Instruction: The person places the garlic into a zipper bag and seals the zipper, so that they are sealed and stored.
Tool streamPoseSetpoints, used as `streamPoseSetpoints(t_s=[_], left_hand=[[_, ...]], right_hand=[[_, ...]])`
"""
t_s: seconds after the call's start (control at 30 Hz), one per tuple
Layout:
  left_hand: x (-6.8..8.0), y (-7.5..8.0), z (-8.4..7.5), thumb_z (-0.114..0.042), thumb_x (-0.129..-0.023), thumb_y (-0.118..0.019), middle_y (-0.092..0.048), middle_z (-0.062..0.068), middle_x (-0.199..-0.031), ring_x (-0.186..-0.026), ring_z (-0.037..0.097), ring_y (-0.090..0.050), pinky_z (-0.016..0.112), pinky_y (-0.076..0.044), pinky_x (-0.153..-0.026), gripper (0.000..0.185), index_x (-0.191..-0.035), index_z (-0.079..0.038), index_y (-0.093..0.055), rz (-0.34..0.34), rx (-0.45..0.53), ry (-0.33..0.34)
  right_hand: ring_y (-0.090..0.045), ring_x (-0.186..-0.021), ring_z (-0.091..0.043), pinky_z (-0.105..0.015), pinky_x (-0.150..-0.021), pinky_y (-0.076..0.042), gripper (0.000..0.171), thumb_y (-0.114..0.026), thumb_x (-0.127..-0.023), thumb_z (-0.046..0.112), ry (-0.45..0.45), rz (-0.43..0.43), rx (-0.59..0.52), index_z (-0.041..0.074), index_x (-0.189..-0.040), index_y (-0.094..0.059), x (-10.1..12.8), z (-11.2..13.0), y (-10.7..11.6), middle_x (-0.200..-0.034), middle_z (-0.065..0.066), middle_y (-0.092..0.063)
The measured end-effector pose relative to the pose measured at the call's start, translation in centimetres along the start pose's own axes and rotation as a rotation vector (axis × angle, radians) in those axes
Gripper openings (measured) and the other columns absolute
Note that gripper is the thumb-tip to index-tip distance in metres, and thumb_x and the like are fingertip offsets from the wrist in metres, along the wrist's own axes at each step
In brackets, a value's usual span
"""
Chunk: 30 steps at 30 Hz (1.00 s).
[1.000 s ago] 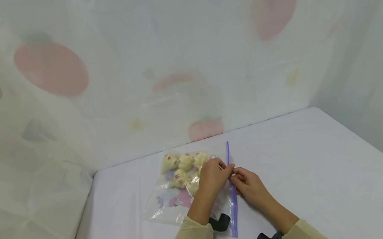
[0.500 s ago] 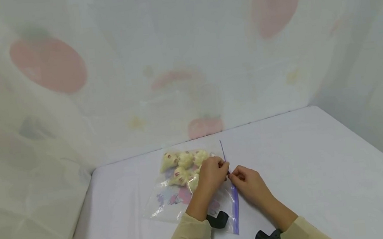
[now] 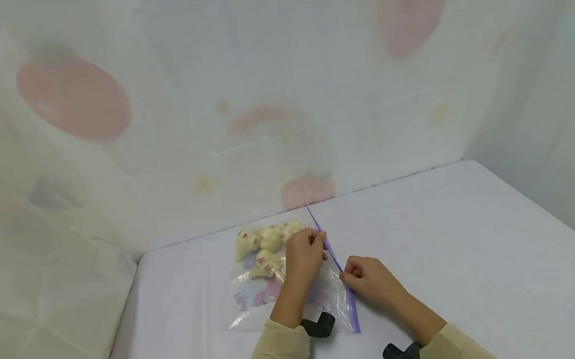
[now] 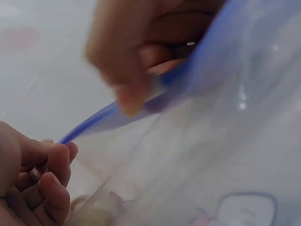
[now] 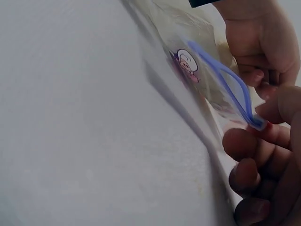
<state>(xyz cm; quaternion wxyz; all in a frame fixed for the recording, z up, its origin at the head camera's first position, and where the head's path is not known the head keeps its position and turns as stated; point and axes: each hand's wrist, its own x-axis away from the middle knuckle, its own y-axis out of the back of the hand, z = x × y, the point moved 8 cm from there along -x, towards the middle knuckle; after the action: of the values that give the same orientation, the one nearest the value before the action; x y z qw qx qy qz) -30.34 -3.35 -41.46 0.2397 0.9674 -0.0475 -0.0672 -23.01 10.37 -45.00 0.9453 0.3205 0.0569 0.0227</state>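
At lower centre of the head view, on the tabletop, each grip, left hand and right hand, pinched the zip bag by its purple seal strip, apparently part-open; uneven pulling could spill the plush toys.

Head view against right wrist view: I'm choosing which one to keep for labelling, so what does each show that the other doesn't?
Only the head view shows the whole clear bag on the white table, the pale plush toys inside it, and the patterned curtain. Only the right wrist view shows the purple zip strip parted into a loop. Both show the left hand and right hand pinching that strip.
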Motion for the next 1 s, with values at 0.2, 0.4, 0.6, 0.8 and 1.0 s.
streamPoseSetpoints(t_s=[0.2, 0.4, 0.6, 0.8, 1.0], left_hand=[[-0.3, 1.6, 0.6, -0.022, -0.096, -0.064, -0.066, 0.0, -0.065, -0.051, 0.012, -0.061, 0.027, -0.046, -0.045, 0.022, -0.078, -0.009, -0.07, -0.054, 0.04, 0.032], [-0.3, 2.8, 0.4, -0.02, -0.096, -0.063, -0.064, 0.001, -0.062, -0.05, 0.014, -0.06, 0.025, -0.044, -0.042, 0.019, -0.084, -0.008, -0.072, -0.136, 0.059, -0.006], [-0.1, 3.6, 0.4, -0.018, -0.095, -0.065, -0.062, 0.001, -0.056, -0.046, 0.013, -0.058, 0.024, -0.042, -0.041, 0.019, -0.079, -0.008, -0.071, -0.224, 0.091, -0.006], [0.2, 3.4, 0.1, -0.018, -0.095, -0.065, -0.062, 0.001, -0.057, -0.046, 0.012, -0.058, 0.024, -0.043, -0.04, 0.018, -0.084, -0.005, -0.073, -0.208, 0.096, -0.019], [0.4, 3.0, 0.0, -0.022, -0.096, -0.065, -0.064, 0.001, -0.062, -0.047, 0.013, -0.059, 0.025, -0.046, -0.042, 0.02, -0.088, -0.006, -0.073, -0.214, 0.101, -0.017]], right_hand=[[-0.049, -0.052, -0.004, -0.022, -0.051, -0.04, 0.019, -0.065, -0.091, 0.021, 0.055, 0.2, -0.028, 0.017, -0.072, -0.061, 0.2, 0.3, -1.2, -0.056, 0.01, -0.054], [-0.046, -0.045, -0.004, -0.02, -0.047, -0.033, 0.026, -0.065, -0.091, 0.022, 0.074, 0.438, -0.137, 0.013, -0.068, -0.059, 0.8, 0.3, -2.3, -0.048, -0.001, -0.057], [-0.047, -0.042, -0.007, -0.018, -0.046, -0.03, 0.026, -0.068, -0.088, 0.023, 0.089, 0.598, -0.166, 0.012, -0.066, -0.058, 1.7, 0.7, -3.0, -0.046, -0.005, -0.058], [-0.051, -0.041, -0.009, -0.018, -0.047, -0.033, 0.024, -0.068, -0.085, 0.018, 0.082, 0.647, -0.196, 0.01, -0.065, -0.057, 2.0, 0.6, -3.2, -0.044, 0.001, -0.054], [-0.048, -0.039, -0.007, -0.017, -0.044, -0.031, 0.022, -0.061, -0.083, 0.01, 0.086, 0.634, -0.232, 0.004, -0.062, -0.053, 1.9, 0.3, -3.2, -0.043, 0.005, -0.049]])
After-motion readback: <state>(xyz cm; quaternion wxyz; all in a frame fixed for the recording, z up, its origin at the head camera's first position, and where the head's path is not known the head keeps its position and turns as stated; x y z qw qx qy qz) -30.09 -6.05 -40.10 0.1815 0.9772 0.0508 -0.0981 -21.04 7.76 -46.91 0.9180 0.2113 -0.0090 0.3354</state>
